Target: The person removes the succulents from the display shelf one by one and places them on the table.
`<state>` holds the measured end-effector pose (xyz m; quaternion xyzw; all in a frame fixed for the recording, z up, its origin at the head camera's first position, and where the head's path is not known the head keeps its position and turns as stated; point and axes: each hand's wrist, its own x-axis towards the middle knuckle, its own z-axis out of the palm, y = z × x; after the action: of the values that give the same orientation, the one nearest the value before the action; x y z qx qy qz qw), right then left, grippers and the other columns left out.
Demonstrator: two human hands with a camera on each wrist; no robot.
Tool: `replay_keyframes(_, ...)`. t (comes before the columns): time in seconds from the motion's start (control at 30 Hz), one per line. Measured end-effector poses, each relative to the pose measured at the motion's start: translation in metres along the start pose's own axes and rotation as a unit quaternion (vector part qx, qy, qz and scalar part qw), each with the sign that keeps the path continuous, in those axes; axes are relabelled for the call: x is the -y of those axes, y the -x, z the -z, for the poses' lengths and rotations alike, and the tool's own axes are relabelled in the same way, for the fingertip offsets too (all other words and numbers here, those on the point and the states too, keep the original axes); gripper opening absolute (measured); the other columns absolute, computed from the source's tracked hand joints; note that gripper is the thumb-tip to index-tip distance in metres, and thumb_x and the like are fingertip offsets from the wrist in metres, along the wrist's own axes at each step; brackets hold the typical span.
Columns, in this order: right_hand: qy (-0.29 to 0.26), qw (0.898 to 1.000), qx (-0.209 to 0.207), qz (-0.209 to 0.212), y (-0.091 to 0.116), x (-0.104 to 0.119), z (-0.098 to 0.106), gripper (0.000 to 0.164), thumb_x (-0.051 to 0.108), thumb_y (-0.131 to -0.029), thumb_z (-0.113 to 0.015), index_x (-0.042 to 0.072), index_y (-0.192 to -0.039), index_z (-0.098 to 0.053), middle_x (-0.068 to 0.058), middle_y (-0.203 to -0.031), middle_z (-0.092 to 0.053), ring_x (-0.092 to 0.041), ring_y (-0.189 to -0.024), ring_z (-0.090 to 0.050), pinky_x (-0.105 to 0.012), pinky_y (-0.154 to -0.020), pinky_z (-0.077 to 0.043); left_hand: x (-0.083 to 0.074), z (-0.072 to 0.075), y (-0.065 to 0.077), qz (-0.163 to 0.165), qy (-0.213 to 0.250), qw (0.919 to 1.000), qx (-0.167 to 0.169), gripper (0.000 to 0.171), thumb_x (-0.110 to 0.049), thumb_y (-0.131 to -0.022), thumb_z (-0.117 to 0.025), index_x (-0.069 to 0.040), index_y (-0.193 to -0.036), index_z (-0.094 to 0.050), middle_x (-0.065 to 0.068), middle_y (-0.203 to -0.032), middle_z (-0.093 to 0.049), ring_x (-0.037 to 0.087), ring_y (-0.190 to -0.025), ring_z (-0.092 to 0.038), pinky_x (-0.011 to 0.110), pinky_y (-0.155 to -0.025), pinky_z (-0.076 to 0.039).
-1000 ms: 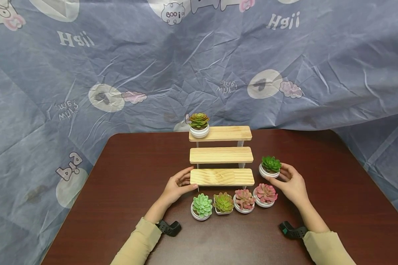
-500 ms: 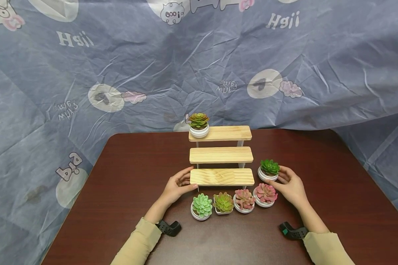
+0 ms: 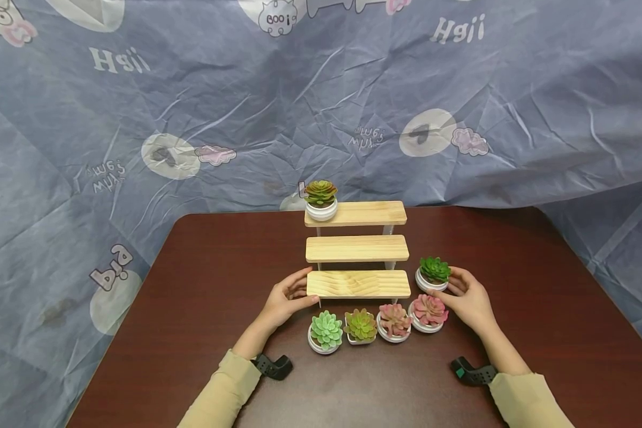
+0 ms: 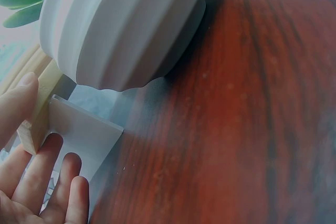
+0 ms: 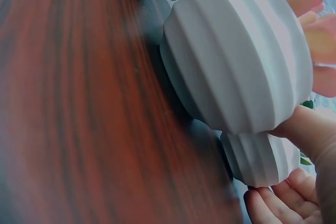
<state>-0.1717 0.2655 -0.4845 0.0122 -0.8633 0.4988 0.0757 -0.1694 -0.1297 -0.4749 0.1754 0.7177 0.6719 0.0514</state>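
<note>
1. Left hand (image 3: 285, 303): held the left end of the bottom tier (image 3: 358, 285) of the wooden stand (image 3: 356, 249), thumb on the wood, fingers at the clear support panel (image 4: 84, 132).
2. Right hand (image 3: 471, 299): gripped the dark green succulent (image 3: 434, 270) by its white pot (image 5: 260, 161), thumb in front, fingers behind.
3. That plant was upright, right of the stand, just behind the hot-pink succulent (image 3: 430, 311) (couldn't tell if its base touched the table (image 3: 235, 249)).
4. Row before the stand, from left: light green succulent (image 3: 326, 331), olive succulent (image 3: 361, 326), pale pink succulent (image 3: 393, 321), hot-pink one.
5. Red-tipped succulent (image 3: 321, 199) stood upright on the top tier's left end.
6. Blue printed cloth (image 3: 246, 89) hung behind everything.
</note>
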Motion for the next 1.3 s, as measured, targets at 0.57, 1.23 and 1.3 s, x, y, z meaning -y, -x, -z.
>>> replay_keyframes(0.57,-0.007,1.000,0.024,0.001,-0.003,0.008,0.002,0.067,0.010,-0.078,-0.077,-0.012,-0.130,-0.040,-0.033,-0.121,-0.051,-0.030,-0.109,-0.057,-0.008,-0.081,-0.044,-0.001,0.000,0.000,-0.007,-0.001,1.0000,-0.001,0.065,0.005,-0.080,-0.071,0.006,-0.138,-0.041,0.026,-0.119,-0.058,0.032,-0.101,-0.059,0.048,-0.091,-0.046)
replay_keyframes(1.23,-0.011,1.000,0.027,0.009,-0.011,0.045,0.015,0.078,0.020,-0.079,-0.077,-0.004,-0.140,-0.034,-0.026,-0.136,-0.043,-0.042,-0.121,-0.044,-0.038,-0.092,-0.044,0.001,0.000,0.000,0.003,-0.001,1.0000,-0.002,0.066,0.004,-0.080,-0.071,0.006,-0.138,-0.040,0.025,-0.120,-0.058,0.033,-0.103,-0.058,0.046,-0.091,-0.046)
replay_keyframes(1.3,-0.016,0.999,0.024,0.015,-0.013,0.050,0.016,0.078,0.019,-0.079,-0.078,-0.004,-0.140,-0.035,-0.025,-0.136,-0.043,-0.042,-0.121,-0.045,-0.036,-0.093,-0.044,0.001,0.000,0.000,0.003,-0.001,1.0000,-0.002,0.066,0.004,-0.080,-0.071,0.005,-0.138,-0.041,0.025,-0.120,-0.058,0.033,-0.103,-0.058,0.046,-0.091,-0.046)
